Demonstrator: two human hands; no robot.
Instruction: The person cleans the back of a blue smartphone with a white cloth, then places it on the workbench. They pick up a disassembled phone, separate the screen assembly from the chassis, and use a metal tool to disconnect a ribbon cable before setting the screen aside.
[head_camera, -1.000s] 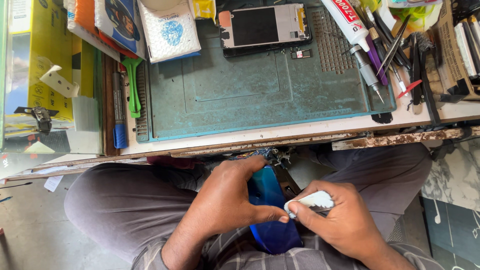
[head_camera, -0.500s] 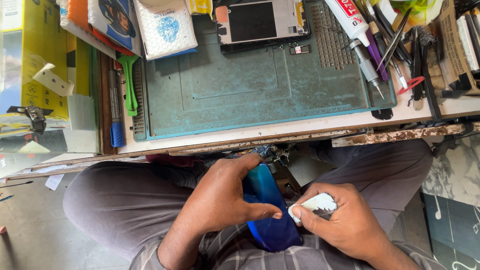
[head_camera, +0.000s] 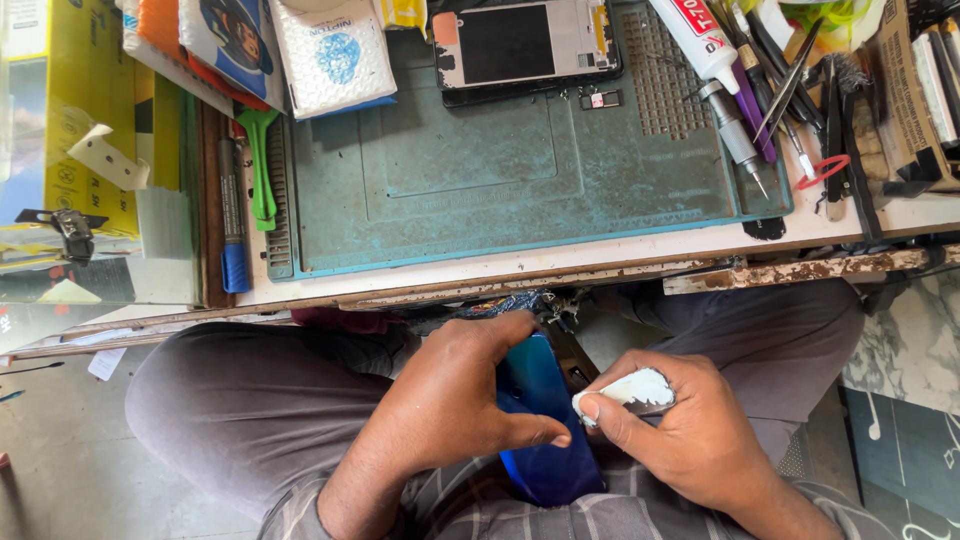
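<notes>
Fingers of the left hand (head_camera: 450, 410) wrap around a blue phone back (head_camera: 540, 420), gripping it edge-on over the lap, thumb pressed along its near side. Just right of that grip, the right hand (head_camera: 690, 440) pinches a white wad (head_camera: 630, 390), perhaps cloth or tissue, its tip almost touching the left thumb. Beyond both hands sits the table (head_camera: 520, 265) with a green mat (head_camera: 500, 180), an opened phone (head_camera: 520, 45) and tweezers (head_camera: 785, 95).

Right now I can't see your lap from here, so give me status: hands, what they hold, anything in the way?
Left hand grips blue phone back. Right hand pinches white wad beside it. Both below the bench edge, nothing between.
</notes>
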